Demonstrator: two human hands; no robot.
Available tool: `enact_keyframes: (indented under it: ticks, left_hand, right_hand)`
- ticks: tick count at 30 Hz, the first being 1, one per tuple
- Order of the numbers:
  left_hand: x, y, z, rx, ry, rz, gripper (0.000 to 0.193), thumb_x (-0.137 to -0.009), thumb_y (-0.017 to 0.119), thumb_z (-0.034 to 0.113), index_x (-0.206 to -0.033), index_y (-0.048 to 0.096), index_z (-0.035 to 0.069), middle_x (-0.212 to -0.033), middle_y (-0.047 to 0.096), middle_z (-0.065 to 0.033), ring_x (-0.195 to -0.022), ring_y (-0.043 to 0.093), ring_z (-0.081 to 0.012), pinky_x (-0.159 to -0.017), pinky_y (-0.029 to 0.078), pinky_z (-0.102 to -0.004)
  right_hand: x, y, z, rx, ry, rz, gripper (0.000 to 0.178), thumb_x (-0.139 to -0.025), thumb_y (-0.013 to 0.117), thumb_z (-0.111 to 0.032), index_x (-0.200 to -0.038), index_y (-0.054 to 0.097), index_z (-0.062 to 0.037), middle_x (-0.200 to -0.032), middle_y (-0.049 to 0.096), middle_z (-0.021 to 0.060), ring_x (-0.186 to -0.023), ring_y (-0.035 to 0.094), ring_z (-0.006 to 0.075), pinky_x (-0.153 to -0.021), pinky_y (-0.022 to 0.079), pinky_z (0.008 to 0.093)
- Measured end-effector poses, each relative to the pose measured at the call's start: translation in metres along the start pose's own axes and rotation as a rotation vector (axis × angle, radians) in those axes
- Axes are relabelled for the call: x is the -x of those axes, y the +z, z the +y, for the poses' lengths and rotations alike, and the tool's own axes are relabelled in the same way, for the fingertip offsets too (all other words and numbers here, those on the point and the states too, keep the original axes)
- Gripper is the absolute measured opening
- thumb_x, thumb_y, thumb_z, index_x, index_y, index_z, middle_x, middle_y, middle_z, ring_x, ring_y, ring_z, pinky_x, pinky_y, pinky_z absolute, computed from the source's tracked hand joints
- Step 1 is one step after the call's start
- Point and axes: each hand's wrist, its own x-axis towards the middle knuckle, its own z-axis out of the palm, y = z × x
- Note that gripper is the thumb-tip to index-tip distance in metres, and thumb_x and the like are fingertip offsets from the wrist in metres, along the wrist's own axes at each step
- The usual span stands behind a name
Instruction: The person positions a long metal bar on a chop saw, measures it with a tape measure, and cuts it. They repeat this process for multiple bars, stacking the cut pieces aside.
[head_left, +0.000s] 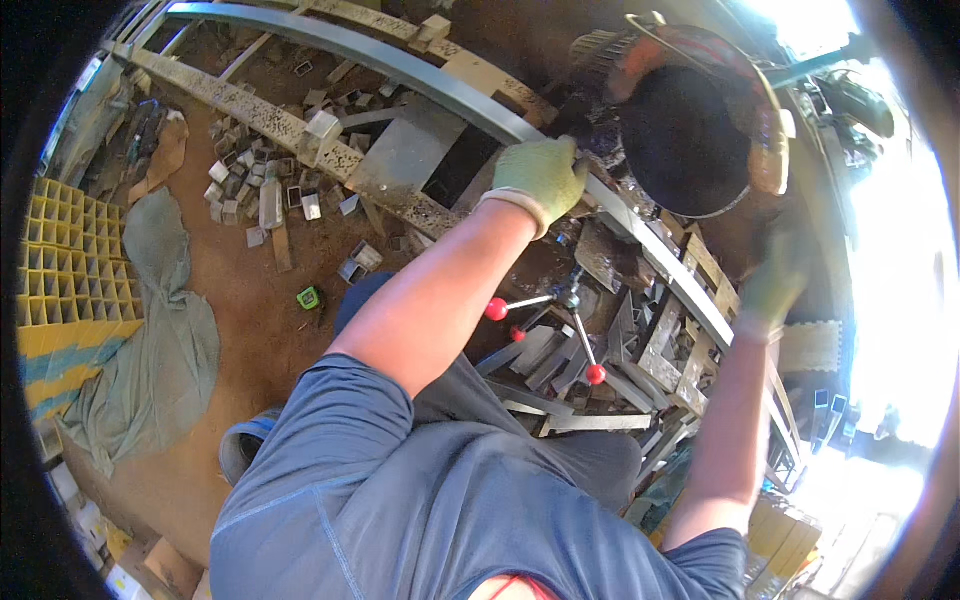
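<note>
My left hand (540,178), in a pale green glove, is closed around a long square metal tube (400,66) that runs from the upper left down to the right. In front of me stands a machine with a large round dark face (687,140) and a worn reddish casing, which looks like a cut-off saw. My right hand (775,280), also gloved, is at the right below this casing. It is smeared by motion, so its fingers do not show clearly. Between my arms is a three-armed crank handle (567,298) with red ball knobs.
Short tube offcuts (265,185) lie scattered on the brown floor, beside a perforated metal frame (230,100). A green tape measure (309,298) lies nearer me. At far left, a grey-green cloth (175,320) drapes beside stacked yellow tubes (75,260). Metal scraps (560,370) crowd below the crank.
</note>
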Motion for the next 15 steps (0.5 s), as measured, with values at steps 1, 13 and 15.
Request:
enact_keyframes:
  ticks: [1,13,15]
  left_hand:
    - [0.010,-0.004,0.007,-0.011,0.006,-0.080,0.044,-0.111,0.064,0.048,-0.121,0.080,0.008,-0.112,0.083,-0.0253,-0.106,0.080,-0.0453,-0.097,0.063,-0.0576]
    - [0.140,0.080,-0.008,-0.398,0.071,-0.695,0.043,-0.110,0.067,0.044,-0.123,0.083,0.007,-0.119,0.084,-0.0228,-0.115,0.081,-0.0432,-0.099,0.064,-0.0542]
    - [0.135,0.089,-0.031,-0.342,0.115,-0.704,0.041,-0.111,0.066,0.042,-0.125,0.083,0.008,-0.121,0.084,-0.0231,-0.115,0.080,-0.0453,-0.100,0.063,-0.0550]
  right_hand:
    - [0.059,-0.004,0.023,0.085,0.014,-0.026,0.033,-0.114,0.064,-0.015,-0.141,0.078,-0.0010,-0.142,0.077,0.0162,-0.128,0.073,0.0256,-0.115,0.056,0.0414]
    - [0.320,0.038,0.011,-0.118,0.651,-0.367,0.033,-0.113,0.072,-0.025,-0.142,0.080,-0.0099,-0.121,0.086,0.0148,-0.107,0.080,0.0182,-0.096,0.061,0.0339]
    - [0.309,0.053,-0.015,-0.095,0.579,-0.402,0.038,-0.113,0.074,-0.031,-0.143,0.079,-0.0090,-0.117,0.085,0.0114,-0.105,0.078,0.0177,-0.097,0.060,0.0339]
